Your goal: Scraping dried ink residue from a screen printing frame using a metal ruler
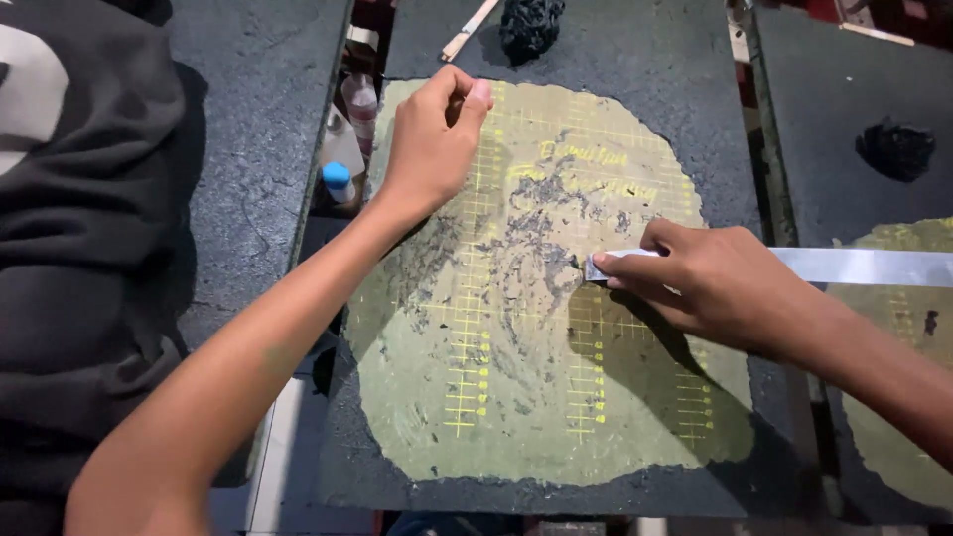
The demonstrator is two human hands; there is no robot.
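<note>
A dark board (635, 60) lies in front of me, its middle covered by a worn olive-green patch (496, 377) with yellow grid lines. My left hand (432, 139) rests at the patch's upper left corner, fingers curled and thumb pressed on the surface, holding nothing visible. My right hand (700, 283) grips a flat metal strip (864, 266) that runs off to the right edge. The strip's end touches the patch near its grey scraped middle (531, 248).
Small bottles, one with a blue cap (339, 181), stand in the gap left of the board. A black crumpled lump (529, 25) and a wooden stick (470, 30) lie at the top. Black fabric (69, 248) covers the left board. Another board with a black lump (895, 149) sits right.
</note>
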